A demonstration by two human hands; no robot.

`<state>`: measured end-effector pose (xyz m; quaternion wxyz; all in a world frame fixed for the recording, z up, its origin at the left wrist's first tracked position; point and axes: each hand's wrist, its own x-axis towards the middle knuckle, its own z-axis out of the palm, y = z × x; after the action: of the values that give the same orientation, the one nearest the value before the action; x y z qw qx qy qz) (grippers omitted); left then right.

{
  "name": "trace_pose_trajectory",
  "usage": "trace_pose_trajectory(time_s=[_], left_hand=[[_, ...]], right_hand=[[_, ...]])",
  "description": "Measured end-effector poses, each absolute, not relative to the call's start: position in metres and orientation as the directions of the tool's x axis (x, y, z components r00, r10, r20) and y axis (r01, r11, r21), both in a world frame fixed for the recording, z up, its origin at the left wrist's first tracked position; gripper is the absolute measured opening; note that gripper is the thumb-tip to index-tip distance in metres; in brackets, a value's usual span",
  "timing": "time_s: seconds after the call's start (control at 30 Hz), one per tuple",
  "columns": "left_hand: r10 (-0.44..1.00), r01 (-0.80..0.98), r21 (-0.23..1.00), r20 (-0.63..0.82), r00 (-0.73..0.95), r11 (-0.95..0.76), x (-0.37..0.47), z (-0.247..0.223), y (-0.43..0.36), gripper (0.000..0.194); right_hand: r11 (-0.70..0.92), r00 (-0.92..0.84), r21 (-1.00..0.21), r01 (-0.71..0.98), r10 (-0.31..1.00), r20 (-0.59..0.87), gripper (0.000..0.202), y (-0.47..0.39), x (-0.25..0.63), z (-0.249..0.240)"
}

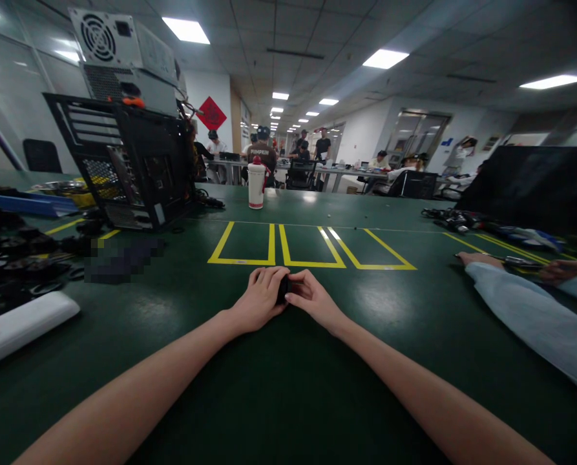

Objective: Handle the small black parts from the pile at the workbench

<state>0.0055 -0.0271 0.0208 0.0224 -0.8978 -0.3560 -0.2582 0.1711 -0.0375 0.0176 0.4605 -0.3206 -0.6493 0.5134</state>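
Observation:
Between my two hands is a small black object (282,290), mostly covered by fingers, so its kind cannot be made out. My left hand (262,298) is closed over its left side, palm down, fingers curled at the top. From the right, my right hand (314,300) pinches it with thumb and fingers. Both hands rest low over the green tabletop (288,400), just in front of three yellow tape outlines (312,264).
A black computer case (157,168) carries stacked power supplies (123,45) at left. Nearby lie dark cables (7,252) and a white long object (24,326). A lidded cup (256,184) stands ahead. At right, a co-worker's blue-sleeved arm (530,316) reaches in near some tools.

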Motion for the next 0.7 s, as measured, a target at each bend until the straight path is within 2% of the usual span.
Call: trace_pose_trajectory(time_s=[0.1,0.2,0.33,0.47,0.7], left_hand=[[0.629,0.654,0.142,0.482,0.610,-0.743,0.0057,0.0206,-0.0271,0.058],[0.626,0.650,0.142,0.480,0.614,-0.746,0.0062,0.0204,-0.0275,0.058],[0.628,0.652,0.142,0.478,0.614,-0.745,0.0061,0.0208,-0.0282,0.059],[0.633,0.653,0.146,0.468,0.617,-0.743,0.0059,0.0218,-0.0284,0.060],[0.634,0.652,0.155,0.478,0.608,-0.742,0.0071,0.0213,-0.0280,0.058]], right_hand=[[0.275,-0.330,-0.960,-0.055,0.902,0.277,0.020,-0.0359,0.1706,0.0164],[0.257,-0.295,-0.966,-0.004,0.923,0.247,0.025,-0.0339,0.1715,0.0168],[0.205,-0.351,-0.979,0.001,0.916,0.192,0.029,-0.0353,0.1733,0.0202],[0.220,-0.382,-0.973,-0.074,0.895,0.231,0.030,-0.0396,0.1725,0.0215],[0.264,-0.326,-0.963,-0.061,0.906,0.269,0.022,-0.0378,0.1701,0.0193]])
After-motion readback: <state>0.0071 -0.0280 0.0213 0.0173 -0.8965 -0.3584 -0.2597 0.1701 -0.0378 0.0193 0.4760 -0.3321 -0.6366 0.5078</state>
